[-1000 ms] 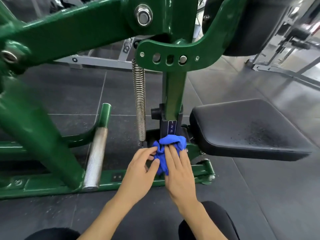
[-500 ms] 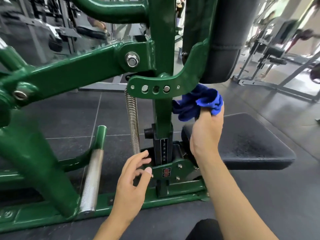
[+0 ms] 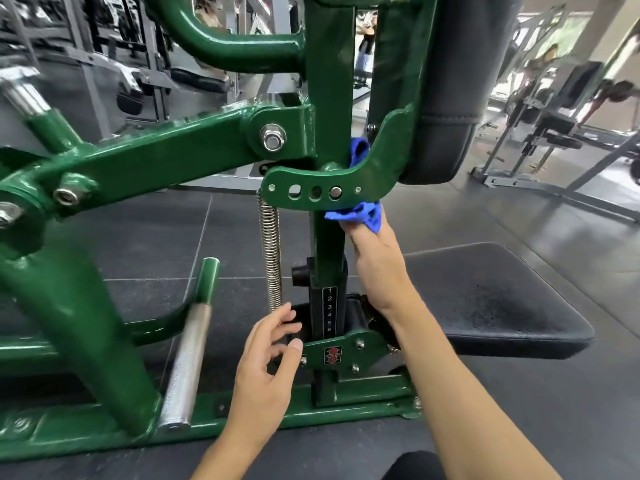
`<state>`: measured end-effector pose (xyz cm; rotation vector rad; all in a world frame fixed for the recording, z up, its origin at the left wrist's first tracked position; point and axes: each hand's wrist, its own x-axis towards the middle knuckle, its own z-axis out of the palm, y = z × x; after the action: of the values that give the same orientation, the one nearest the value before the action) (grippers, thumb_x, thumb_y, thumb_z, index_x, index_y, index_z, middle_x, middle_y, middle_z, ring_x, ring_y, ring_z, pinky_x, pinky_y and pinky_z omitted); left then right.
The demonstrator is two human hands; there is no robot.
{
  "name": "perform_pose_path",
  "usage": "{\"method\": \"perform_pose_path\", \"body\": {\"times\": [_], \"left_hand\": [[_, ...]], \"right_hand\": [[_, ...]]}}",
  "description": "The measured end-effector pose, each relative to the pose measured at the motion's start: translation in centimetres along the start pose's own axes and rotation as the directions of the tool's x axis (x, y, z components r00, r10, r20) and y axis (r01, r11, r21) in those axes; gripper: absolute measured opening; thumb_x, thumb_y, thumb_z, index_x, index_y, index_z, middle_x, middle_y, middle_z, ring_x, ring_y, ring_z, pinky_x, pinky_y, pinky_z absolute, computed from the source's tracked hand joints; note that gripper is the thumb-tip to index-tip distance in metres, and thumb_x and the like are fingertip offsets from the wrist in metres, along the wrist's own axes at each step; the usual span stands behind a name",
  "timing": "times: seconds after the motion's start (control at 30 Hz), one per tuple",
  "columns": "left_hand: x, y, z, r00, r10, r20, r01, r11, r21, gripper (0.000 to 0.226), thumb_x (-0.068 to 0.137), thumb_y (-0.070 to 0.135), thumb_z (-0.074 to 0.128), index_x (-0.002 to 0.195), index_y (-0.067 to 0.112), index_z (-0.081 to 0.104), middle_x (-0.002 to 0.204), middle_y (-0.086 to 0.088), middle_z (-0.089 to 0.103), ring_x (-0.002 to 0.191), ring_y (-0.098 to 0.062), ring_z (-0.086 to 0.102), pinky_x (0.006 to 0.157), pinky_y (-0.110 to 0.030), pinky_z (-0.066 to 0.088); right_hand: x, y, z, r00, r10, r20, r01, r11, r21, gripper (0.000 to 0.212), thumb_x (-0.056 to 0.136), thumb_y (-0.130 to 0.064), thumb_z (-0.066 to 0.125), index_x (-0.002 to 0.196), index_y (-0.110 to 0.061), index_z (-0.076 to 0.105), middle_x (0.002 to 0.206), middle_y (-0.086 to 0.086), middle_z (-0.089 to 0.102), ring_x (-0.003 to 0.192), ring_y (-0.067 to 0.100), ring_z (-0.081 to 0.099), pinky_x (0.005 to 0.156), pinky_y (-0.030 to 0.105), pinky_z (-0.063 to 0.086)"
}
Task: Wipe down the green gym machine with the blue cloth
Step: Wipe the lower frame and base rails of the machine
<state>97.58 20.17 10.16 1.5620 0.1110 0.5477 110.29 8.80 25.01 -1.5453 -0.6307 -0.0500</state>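
- Where the right hand (image 3: 377, 268) reaches upward, its fingers (image 3: 360, 233) are buried in the crumpled blue cloth (image 3: 363, 214) and appear clamped on it. The tips are hidden behind the metalwork, so the grip is judged rather than fully seen.
- Cloth position: pressed against the underside and rear of the curved green steel bracket with a row of holes (image 3: 311, 190), just beside the square green upright post (image 3: 329, 98). A second fold shows above the bracket's curve.
- Left hand (image 3: 266, 368): low, fingers (image 3: 277, 322) apart and loosely bent, holding nothing, just beside the green bolted clamp plate (image 3: 346, 351) at the post's foot.
- Governing relation: the post's long axis is vertical. The bracket runs level, then sweeps up and right toward the black padded backrest (image 3: 446, 98). The next surfaces likely lie along that curve above the right fingers, or down the post below them. The right hand is much the nearer; the left is well apart, below.
- Judgement: wiping is under way, and much of the glossy green gym machine (image 3: 156, 157) looks yet to be covered.
- Surroundings: steel coil spring (image 3: 270, 251) left of the post, black seat pad (image 3: 485, 299) to the right, knurled steel handle (image 3: 187, 365), dark tiled floor (image 3: 138, 244).
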Motion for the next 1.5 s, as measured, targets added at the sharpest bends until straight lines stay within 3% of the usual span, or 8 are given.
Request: {"method": "perform_pose_path", "body": {"times": [0.27, 0.53, 0.7, 0.93, 1.13, 1.3, 1.37, 1.5], "left_hand": [[-0.1, 0.0, 0.2, 1.000, -0.001, -0.005, 0.001, 0.997, 0.075, 0.054, 0.101, 0.008, 0.061, 0.144, 0.038, 0.052, 0.138, 0.015, 0.058, 0.126, -0.015, 0.060, 0.098, -0.031, 0.053], [0.2, -0.5, 0.3, 0.999, 0.054, 0.004, -0.054, 0.987, 0.154, 0.060, 0.099, 0.009, 0.064, 0.147, 0.041, 0.049, 0.146, 0.014, 0.051, 0.133, -0.015, 0.055, 0.102, -0.043, 0.052], [1.7, 3.9, 0.8, 0.973, 0.213, -0.092, -0.188, 0.955, 0.231, 0.056, 0.101, 0.019, 0.062, 0.145, 0.051, 0.048, 0.150, 0.015, 0.048, 0.126, -0.022, 0.058, 0.105, -0.035, 0.049], [5.9, 14.2, 1.2, 0.745, 0.646, -0.166, -0.448, 0.669, 0.594, 0.053, 0.097, 0.025, 0.060, 0.148, 0.015, 0.050, 0.151, -0.008, 0.039, 0.140, -0.020, 0.041, 0.117, -0.044, 0.038], [6.9, 15.0, 2.2, 0.757, 0.648, -0.081, -0.334, 0.491, 0.804, 0.054, 0.099, 0.030, 0.063, 0.150, 0.014, 0.053, 0.157, -0.011, 0.031, 0.144, -0.029, 0.037, 0.117, -0.051, 0.037], [6.6, 14.7, 2.3, 0.755, 0.649, -0.093, -0.281, 0.448, 0.849, 0.056, 0.095, 0.016, 0.070, 0.149, 0.016, 0.054, 0.151, -0.013, 0.036, 0.125, -0.032, 0.048, 0.107, -0.047, 0.044], [6.8, 15.1, 2.6, 0.740, 0.665, -0.102, -0.280, 0.442, 0.852, 0.052, 0.094, 0.014, 0.069, 0.145, 0.013, 0.058, 0.146, -0.013, 0.040, 0.124, -0.030, 0.047, 0.106, -0.041, 0.044], [6.9, 16.0, 2.8, 0.720, 0.683, -0.124, -0.273, 0.443, 0.854, 0.047, 0.091, 0.014, 0.067, 0.138, 0.013, 0.063, 0.139, -0.011, 0.044, 0.121, -0.025, 0.045, 0.103, -0.027, 0.038]], "right_hand": [[-1.5, 3.2, -0.9, 0.998, 0.046, 0.035, -0.041, 0.991, -0.129, 0.053, 0.088, -0.021, 0.045, 0.137, -0.006, 0.055, 0.116, -0.026, 0.063, 0.108, -0.016, 0.054, 0.096, 0.009, 0.038], [-1.9, 2.7, 0.2, 0.994, -0.075, 0.085, 0.081, 0.994, -0.075, 0.066, 0.094, -0.012, 0.049, 0.156, -0.028, 0.036, 0.156, -0.018, 0.044, 0.147, 0.002, 0.036, 0.117, 0.017, 0.031], [-1.3, 1.1, -0.8, 0.987, -0.025, 0.161, 0.038, 0.996, -0.079, 0.058, 0.102, -0.009, 0.048, 0.147, -0.045, 0.041, 0.147, -0.029, 0.049, 0.140, -0.006, 0.041, 0.109, 0.010, 0.034], [-0.7, -1.0, -1.2, 0.973, -0.036, 0.228, 0.037, 0.999, -0.001, 0.052, 0.106, -0.020, 0.051, 0.153, -0.038, 0.041, 0.152, -0.018, 0.050, 0.142, 0.003, 0.045, 0.119, 0.032, 0.037], [2.8, -1.3, -1.7, 0.968, 0.023, 0.249, -0.027, 1.000, 0.012, 0.046, 0.095, -0.039, 0.064, 0.140, -0.040, 0.057, 0.144, -0.014, 0.060, 0.135, 0.004, 0.054, 0.118, 0.041, 0.041], [1.7, -1.2, -2.7, 0.922, -0.072, 0.381, 0.124, 0.986, -0.114, 0.070, 0.099, -0.022, 0.064, 0.129, -0.078, 0.036, 0.154, -0.025, 0.042, 0.140, -0.007, 0.042, 0.112, 0.014, 0.037], [2.1, -1.5, -2.7, 0.918, -0.107, 0.382, 0.194, 0.961, -0.196, 0.077, 0.096, -0.013, 0.065, 0.124, -0.080, 0.039, 0.143, -0.029, 0.048, 0.136, -0.002, 0.046, 0.112, 0.022, 0.040], [4.9, -2.8, -2.0, 0.929, -0.060, 0.366, 0.166, 0.950, -0.266, 0.021, 0.076, -0.031, 0.064, 0.093, -0.044, 0.066, 0.092, -0.016, 0.071, 0.095, 0.010, 0.068, 0.091, 0.048, 0.056]]}}
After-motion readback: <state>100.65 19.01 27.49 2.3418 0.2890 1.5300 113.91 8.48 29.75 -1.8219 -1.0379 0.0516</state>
